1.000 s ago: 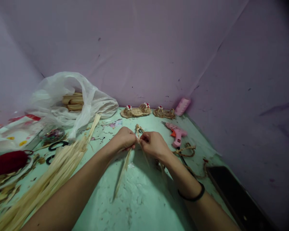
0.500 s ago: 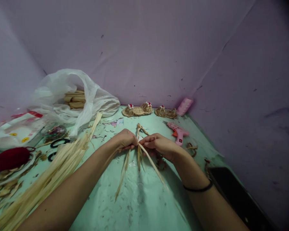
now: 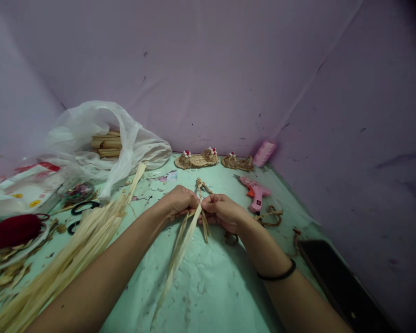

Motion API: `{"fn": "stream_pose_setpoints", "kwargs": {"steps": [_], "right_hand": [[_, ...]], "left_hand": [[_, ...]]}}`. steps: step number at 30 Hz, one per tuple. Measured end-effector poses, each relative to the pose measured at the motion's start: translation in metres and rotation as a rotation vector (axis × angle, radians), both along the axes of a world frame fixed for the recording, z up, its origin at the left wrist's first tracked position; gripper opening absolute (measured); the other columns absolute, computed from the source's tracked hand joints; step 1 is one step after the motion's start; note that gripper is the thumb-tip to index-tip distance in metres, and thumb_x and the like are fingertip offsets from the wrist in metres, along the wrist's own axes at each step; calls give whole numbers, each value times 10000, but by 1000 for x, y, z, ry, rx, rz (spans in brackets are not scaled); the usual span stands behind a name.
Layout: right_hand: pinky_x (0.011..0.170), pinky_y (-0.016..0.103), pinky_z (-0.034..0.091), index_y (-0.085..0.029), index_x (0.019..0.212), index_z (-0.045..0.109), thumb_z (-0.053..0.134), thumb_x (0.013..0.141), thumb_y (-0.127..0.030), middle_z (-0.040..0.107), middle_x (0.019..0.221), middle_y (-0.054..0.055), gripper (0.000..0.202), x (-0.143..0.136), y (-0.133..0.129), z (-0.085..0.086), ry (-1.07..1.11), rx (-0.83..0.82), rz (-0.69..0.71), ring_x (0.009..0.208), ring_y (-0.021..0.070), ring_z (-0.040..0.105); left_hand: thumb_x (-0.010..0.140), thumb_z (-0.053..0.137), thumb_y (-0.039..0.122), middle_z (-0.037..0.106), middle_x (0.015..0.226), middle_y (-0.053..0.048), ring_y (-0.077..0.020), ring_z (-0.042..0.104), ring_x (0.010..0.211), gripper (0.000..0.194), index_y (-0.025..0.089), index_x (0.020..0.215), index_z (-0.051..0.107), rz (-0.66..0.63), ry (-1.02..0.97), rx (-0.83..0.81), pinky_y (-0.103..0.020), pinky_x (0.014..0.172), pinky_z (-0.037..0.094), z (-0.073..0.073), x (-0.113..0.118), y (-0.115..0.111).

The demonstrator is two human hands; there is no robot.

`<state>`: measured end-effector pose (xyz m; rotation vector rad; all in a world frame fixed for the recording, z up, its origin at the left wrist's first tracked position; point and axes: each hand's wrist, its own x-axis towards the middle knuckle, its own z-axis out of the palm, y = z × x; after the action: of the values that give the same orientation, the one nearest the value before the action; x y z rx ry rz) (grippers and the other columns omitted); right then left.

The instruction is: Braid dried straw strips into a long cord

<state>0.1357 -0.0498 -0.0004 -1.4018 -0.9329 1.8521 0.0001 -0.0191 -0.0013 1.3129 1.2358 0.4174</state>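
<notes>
My left hand (image 3: 183, 202) and my right hand (image 3: 221, 210) meet over the middle of the table, both pinched closed on a braid of dried plant fibre (image 3: 199, 186). Its finished part loops away beyond my fingers and runs back behind my right hand. Loose pale strands (image 3: 183, 254) hang toward me from between the hands, the longest one slanting down to the left. A shorter brownish strand (image 3: 205, 229) drops below my right fingers. The fingertips partly hide the crossing point. Under and beside my right hand lies more of the brown braid (image 3: 272, 216).
To the left lie a long fibre bundle (image 3: 72, 249), black-handled scissors (image 3: 85, 206), red yarn (image 3: 14, 231) and a plastic bag (image 3: 138, 138) holding fibre. Small woven slippers (image 3: 197, 159) stand along the wall. On the right are a pink glue gun (image 3: 254, 192), pink spool (image 3: 264, 153) and phone (image 3: 336, 273).
The long pale strand has swung from the right of the braid to the left, crossing over. My right hand has shifted slightly closer to my left, and the brownish strand now hangs further right.
</notes>
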Motion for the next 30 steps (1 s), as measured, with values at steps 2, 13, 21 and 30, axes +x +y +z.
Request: {"fn": "stream_pose_setpoints", "kwargs": {"steps": [2, 13, 21, 30], "right_hand": [[500, 219, 462, -138, 615, 477, 441, 753, -66, 493, 455, -26, 160, 0, -1, 0, 40, -27, 10, 400, 61, 459], [302, 185, 94, -126, 507, 495, 546, 625, -161, 356, 322, -73, 133, 7, 5, -11, -230, 91, 2, 272, 17, 192], [325, 195, 97, -118, 575, 553, 568, 542, -156, 510, 415, -47, 53, 5, 5, -16, -153, 112, -23, 290, 14, 223], [320, 205, 78, -140, 456, 479, 564, 540, -177, 381, 316, -69, 125, 0, 4, -15, -191, 85, -44, 286, 21, 185]], "left_hand": [[505, 548, 190, 417, 332, 41, -47, 250, 287, 126, 99, 581, 589, 8, 19, 5, -194, 309, 154, 2, 1, -1], [565, 550, 229, 427, 388, 27, -39, 285, 333, 139, 98, 560, 598, -186, -17, 63, -185, 346, 172, 5, -8, 2], [475, 522, 131, 402, 346, 41, -59, 306, 358, 67, 104, 509, 572, -109, 151, 99, -197, 374, 211, 1, -3, 4], [490, 552, 191, 415, 383, 28, -88, 374, 426, 79, 116, 483, 576, -127, 343, 283, -198, 402, 249, 5, 2, -4]]}}
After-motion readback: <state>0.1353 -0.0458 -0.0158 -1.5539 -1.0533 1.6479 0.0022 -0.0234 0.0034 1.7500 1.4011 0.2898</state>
